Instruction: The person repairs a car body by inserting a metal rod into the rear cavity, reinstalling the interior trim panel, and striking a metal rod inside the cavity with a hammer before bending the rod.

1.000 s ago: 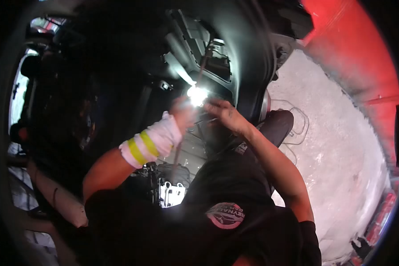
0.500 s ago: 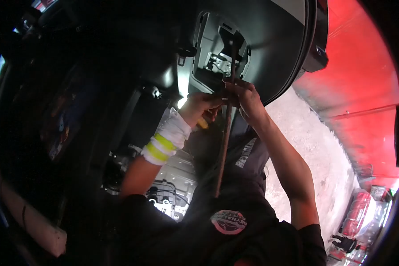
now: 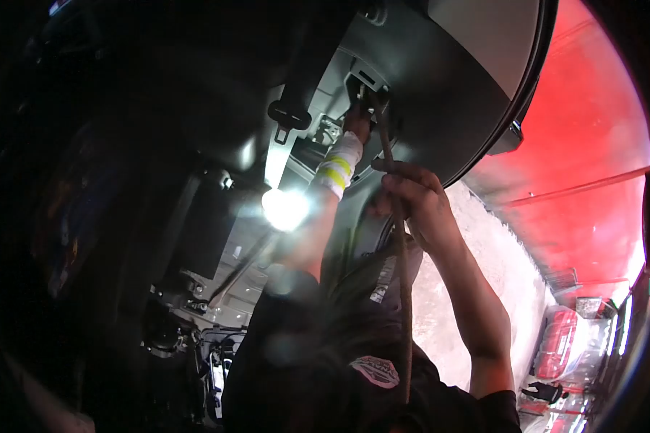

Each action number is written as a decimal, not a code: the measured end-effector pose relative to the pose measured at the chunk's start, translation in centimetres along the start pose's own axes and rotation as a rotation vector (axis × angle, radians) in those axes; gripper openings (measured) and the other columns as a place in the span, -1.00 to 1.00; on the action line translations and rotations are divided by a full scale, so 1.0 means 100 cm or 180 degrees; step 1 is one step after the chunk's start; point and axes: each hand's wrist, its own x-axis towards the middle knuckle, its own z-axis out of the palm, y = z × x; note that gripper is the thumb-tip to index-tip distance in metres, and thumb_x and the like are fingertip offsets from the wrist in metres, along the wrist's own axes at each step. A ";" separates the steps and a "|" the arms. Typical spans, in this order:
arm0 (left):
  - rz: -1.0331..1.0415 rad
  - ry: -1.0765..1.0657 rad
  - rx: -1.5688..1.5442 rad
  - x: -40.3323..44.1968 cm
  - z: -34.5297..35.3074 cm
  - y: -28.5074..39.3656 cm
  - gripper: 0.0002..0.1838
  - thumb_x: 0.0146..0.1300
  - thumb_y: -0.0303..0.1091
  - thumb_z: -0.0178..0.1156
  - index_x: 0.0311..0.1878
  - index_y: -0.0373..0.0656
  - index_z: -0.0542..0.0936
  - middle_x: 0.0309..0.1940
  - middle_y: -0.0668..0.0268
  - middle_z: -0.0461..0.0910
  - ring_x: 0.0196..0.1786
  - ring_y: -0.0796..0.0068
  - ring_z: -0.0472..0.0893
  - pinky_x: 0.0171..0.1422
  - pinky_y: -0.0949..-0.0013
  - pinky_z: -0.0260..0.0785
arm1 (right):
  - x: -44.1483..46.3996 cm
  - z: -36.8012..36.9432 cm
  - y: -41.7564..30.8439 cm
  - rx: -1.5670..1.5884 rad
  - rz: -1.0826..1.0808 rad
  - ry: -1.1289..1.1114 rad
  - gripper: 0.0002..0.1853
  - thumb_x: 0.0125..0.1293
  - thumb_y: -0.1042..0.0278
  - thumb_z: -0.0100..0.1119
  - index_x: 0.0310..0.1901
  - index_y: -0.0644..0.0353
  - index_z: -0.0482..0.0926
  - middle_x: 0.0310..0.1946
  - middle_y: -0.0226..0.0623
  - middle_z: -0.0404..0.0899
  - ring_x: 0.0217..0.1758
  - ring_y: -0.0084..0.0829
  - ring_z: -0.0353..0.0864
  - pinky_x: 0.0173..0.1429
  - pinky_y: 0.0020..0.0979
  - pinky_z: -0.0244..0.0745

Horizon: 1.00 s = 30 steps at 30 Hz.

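Note:
My left hand (image 3: pixel 357 121) reaches up into the opening of a grey trim panel (image 3: pixel 348 66) inside a vehicle. Its fingers are lost in the dark recess, and a white band with yellow stripes (image 3: pixel 337 167) wraps its wrist. Lower and to the right, my right hand (image 3: pixel 412 189) is raised with its fingers bent together; what lies between them is too small to make out. A long thin brown cord or rod (image 3: pixel 404 289) runs down across the view, passing in front of the right fingers. Whether they grip it is unclear.
A bright lamp (image 3: pixel 285 209) glares beside my left forearm. A seat-belt buckle piece (image 3: pixel 289 115) hangs left of the opening. The dark curved panel edge (image 3: pixel 484 155) is at the upper right. Beyond are a pale floor (image 3: pixel 451 289), a red wall (image 3: pixel 578 144) and another person (image 3: pixel 545 392) far off.
My left hand has moved up from beside the right hand into the panel opening. The right hand is slightly lower in view. The view has shifted, and the lamp glare is larger than half a second ago.

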 end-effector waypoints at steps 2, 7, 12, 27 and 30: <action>0.0098 0.0081 0.0435 0.011 0.001 0.020 -0.58 0.35 -0.26 0.14 0.25 -0.10 0.51 -0.07 0.21 0.68 -0.10 0.25 0.69 -0.02 0.15 0.52 | -0.003 -0.001 -0.004 -0.0042 0.0080 0.0089 -0.55 0.33 0.39 0.03 0.17 0.53 0.48 -0.56 -0.27 0.50 -0.47 -0.40 0.57 -0.22 -0.41 0.50; -0.0035 0.0025 0.0198 0.029 0.006 0.015 -0.58 0.35 -0.25 0.14 0.25 -0.09 0.51 -0.06 0.21 0.68 -0.09 0.25 0.69 -0.02 0.15 0.52 | -0.009 -0.011 -0.017 -0.0118 0.0241 0.0023 -0.57 0.30 0.41 0.05 0.15 0.47 0.51 -0.58 -0.30 0.44 -0.51 -0.43 0.50 -0.29 -0.39 0.47; -0.0019 -0.0036 0.0108 0.046 0.015 0.017 -0.57 0.35 -0.23 0.14 0.25 -0.09 0.50 -0.05 0.21 0.67 -0.09 0.25 0.69 -0.02 0.16 0.52 | -0.011 0.000 -0.022 -0.0379 0.0033 0.0153 -0.54 0.27 0.34 0.16 0.16 0.45 0.52 -0.47 -0.26 0.51 -0.47 -0.42 0.56 -0.35 -0.38 0.50; -0.0550 0.0219 -0.1136 -0.103 -0.024 -0.028 -0.56 0.34 -0.20 0.15 0.26 -0.09 0.50 -0.03 0.21 0.66 -0.08 0.24 0.68 -0.01 0.16 0.52 | 0.040 0.015 0.017 -0.0784 -0.0974 -0.0733 -0.38 0.36 -0.13 0.17 -0.02 0.46 0.60 -0.12 -0.07 0.62 -0.07 -0.33 0.68 -0.09 -0.39 0.62; -0.0572 0.0258 -0.1138 -0.114 -0.029 -0.027 -0.55 0.34 -0.19 0.15 0.26 -0.09 0.49 -0.03 0.21 0.66 -0.08 0.23 0.68 -0.01 0.16 0.52 | 0.038 0.029 0.009 -0.0543 -0.1200 -0.0556 -0.56 0.35 0.04 0.15 -0.13 0.37 0.61 -0.23 -0.13 0.59 -0.25 -0.31 0.70 -0.19 -0.38 0.60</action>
